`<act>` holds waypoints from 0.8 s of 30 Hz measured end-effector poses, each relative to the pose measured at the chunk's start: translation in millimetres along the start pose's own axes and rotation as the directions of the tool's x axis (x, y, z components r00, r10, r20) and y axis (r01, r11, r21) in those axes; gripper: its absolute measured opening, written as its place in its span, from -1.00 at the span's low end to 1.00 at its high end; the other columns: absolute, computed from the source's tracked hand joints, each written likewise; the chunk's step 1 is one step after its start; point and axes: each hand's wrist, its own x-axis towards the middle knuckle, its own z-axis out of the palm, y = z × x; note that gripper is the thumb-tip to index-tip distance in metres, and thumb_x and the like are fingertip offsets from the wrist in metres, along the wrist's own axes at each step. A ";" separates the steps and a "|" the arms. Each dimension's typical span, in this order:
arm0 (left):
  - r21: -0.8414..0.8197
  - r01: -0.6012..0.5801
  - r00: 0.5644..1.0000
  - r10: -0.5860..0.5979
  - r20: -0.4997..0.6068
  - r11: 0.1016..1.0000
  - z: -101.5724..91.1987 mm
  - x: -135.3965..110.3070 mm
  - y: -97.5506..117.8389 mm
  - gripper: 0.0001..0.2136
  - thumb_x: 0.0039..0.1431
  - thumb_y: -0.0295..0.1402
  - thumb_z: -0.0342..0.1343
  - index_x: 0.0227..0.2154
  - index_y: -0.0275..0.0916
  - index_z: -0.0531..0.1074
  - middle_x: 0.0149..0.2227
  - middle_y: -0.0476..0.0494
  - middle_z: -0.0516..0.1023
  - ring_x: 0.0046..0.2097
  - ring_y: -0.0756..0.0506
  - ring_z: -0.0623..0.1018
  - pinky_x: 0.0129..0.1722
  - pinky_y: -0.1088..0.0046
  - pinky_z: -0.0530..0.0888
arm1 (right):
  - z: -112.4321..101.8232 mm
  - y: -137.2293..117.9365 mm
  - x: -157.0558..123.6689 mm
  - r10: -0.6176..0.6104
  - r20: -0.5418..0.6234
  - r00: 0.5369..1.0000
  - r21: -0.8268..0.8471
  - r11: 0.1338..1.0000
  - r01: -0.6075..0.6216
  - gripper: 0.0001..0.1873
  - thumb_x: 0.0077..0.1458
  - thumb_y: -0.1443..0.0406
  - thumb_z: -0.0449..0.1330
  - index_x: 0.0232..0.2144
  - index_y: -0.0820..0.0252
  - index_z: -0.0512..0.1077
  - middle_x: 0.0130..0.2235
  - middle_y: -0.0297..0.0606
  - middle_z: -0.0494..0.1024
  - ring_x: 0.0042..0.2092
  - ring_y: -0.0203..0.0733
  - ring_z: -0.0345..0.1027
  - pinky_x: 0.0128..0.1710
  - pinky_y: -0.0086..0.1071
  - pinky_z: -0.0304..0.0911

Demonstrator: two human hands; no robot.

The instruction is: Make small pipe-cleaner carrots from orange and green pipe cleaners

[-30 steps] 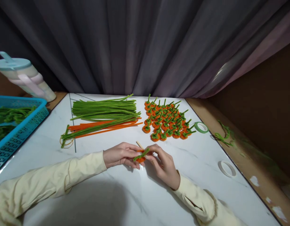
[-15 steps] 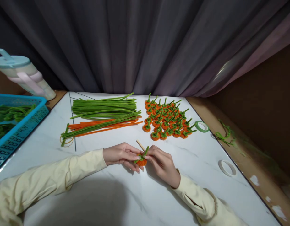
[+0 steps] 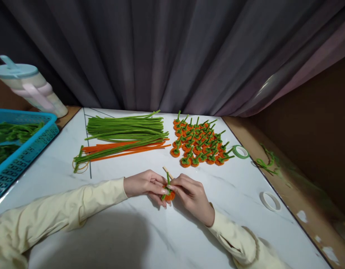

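Note:
In the head view my left hand [image 3: 145,185] holds a small orange pipe-cleaner pumpkin [image 3: 169,196] at its side, thumb on top, fingers beneath. A green pipe-cleaner stem [image 3: 168,178] sticks up from the pumpkin's top, with more green around its base. My right hand [image 3: 191,194] is closed, its thumb and fingertips touching the green top. A thin wooden stick [image 3: 165,170] juts out from between my right fingers, pointing up and left; its other end is hidden. Both hands are just above the white tabletop [image 3: 166,239].
Beyond my hands lie green pipe cleaners [image 3: 124,127], orange pipe cleaners [image 3: 119,148] and several finished pumpkins [image 3: 197,142]. Green tape [image 3: 241,151] and a white tape roll [image 3: 270,201] lie right. A blue basket [image 3: 23,164] and a tumbler [image 3: 34,87] stand left.
The green stem has gone from leaning right to nearly upright, tipping slightly left. My right fingertips have shifted a little left over the pumpkin's top. My left hand keeps its grip.

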 end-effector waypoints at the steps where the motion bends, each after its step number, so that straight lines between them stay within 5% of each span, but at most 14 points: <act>1: -0.003 -0.002 1.000 0.002 0.004 1.000 -0.5 -0.2 0.6 -0.79 -0.07 -0.35 0.25 -0.36 -0.36 0.48 -0.40 -0.15 0.58 -0.42 -0.03 0.58 -0.37 0.52 0.49 | -1.5 0.0 0.6 -0.026 -0.020 0.999 -0.006 1.000 0.026 -0.89 0.13 0.41 0.08 -0.40 0.20 0.40 -0.45 -0.25 0.43 -0.40 -0.28 0.28 -0.41 -0.42 0.24; 6: -0.071 0.002 0.998 0.002 0.055 0.998 -3.4 -0.7 3.6 -0.72 -0.05 -0.38 0.23 -0.25 -0.35 0.39 -0.40 -0.22 0.59 -0.45 -0.03 0.58 -0.43 0.55 0.47 | -12.3 5.9 0.3 -0.266 -0.018 0.964 -0.174 0.950 0.259 -0.80 0.10 0.49 0.02 -0.26 0.24 0.39 -0.33 -0.13 0.42 -0.31 -0.20 0.28 -0.37 -0.32 0.27; 11: -0.144 0.025 0.995 -0.010 0.104 0.989 -3.9 -0.2 2.5 -0.69 -0.06 -0.38 0.24 -0.26 -0.32 0.28 -0.45 -0.23 0.58 -0.47 -0.05 0.58 -0.47 0.55 0.47 | -17.9 10.0 -2.4 -0.565 0.197 0.801 -0.418 0.691 0.590 -0.74 0.12 0.49 -0.05 -0.16 0.42 0.35 -0.30 0.01 0.48 -0.24 -0.09 0.31 -0.40 -0.27 0.26; 15: -0.111 0.019 0.994 -0.007 0.109 0.994 -1.3 -0.2 0.8 -0.70 -0.06 -0.36 0.25 -0.32 -0.30 0.26 -0.46 -0.21 0.58 -0.46 -0.08 0.58 -0.46 0.51 0.48 | -18.9 6.9 -1.1 -0.613 0.326 0.720 -0.469 0.557 0.686 -0.81 0.11 0.52 -0.03 -0.32 0.44 0.39 -0.32 0.00 0.49 -0.24 -0.08 0.32 -0.44 -0.30 0.22; 19: -0.057 -0.040 0.997 0.043 0.064 0.998 1.5 -0.8 0.1 -0.69 -0.07 -0.35 0.26 -0.34 -0.29 0.24 -0.49 -0.14 0.56 -0.48 -0.07 0.57 -0.46 0.47 0.50 | -18.0 5.0 -0.1 -0.577 0.363 0.731 -0.470 0.565 0.679 -0.81 0.12 0.50 -0.02 -0.37 0.43 0.40 -0.32 -0.01 0.48 -0.30 -0.12 0.28 -0.43 -0.30 0.19; 24: 0.014 -0.123 0.992 0.123 0.009 0.992 3.2 -1.3 -3.0 -0.68 -0.08 -0.29 0.26 -0.36 -0.28 0.23 -0.52 -0.02 0.50 -0.49 -0.07 0.57 -0.47 0.46 0.49 | -16.5 -4.0 4.2 -0.450 0.356 0.819 -0.494 0.654 0.573 -0.71 0.14 0.49 -0.09 -0.51 0.31 0.36 -0.48 -0.16 0.38 -0.44 -0.22 0.14 -0.48 -0.35 0.08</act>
